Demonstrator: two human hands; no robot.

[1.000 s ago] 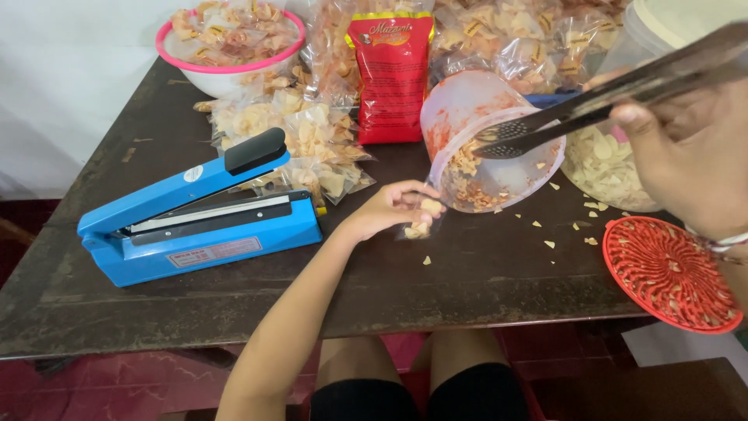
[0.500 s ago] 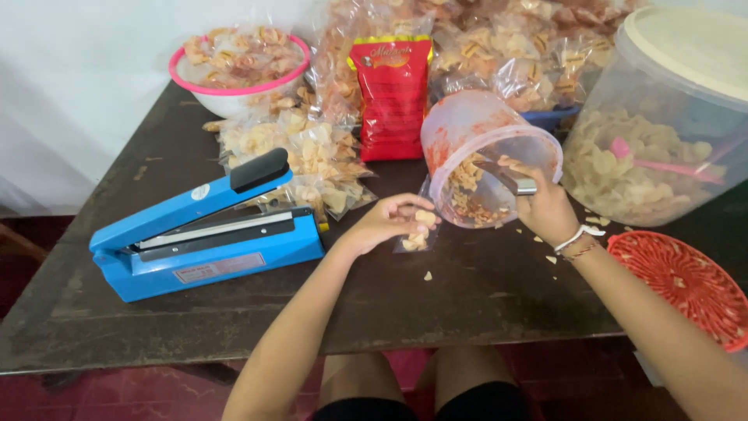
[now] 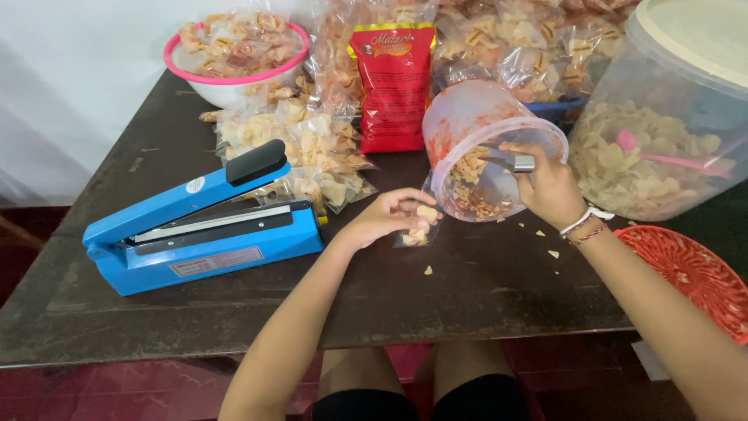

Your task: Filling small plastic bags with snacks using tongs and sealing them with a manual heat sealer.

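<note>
A left hand [image 3: 389, 214] is pinching a small clear bag [image 3: 417, 232] of chips on the dark surface [image 3: 483, 281], while the right hand [image 3: 549, 187] is gripping metal tongs [image 3: 506, 162] inside a tipped plastic tub [image 3: 487, 148], beside a blue heat sealer [image 3: 202, 222].

Home snack-packing: heat sealer [image 3: 204, 218], chip bags [image 3: 312, 152]

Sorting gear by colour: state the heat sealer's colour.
Blue heat sealer with a black handle; head view.

Red pouch [image 3: 397, 82] upright — clear chip bags [image 3: 312, 148] around.
</note>
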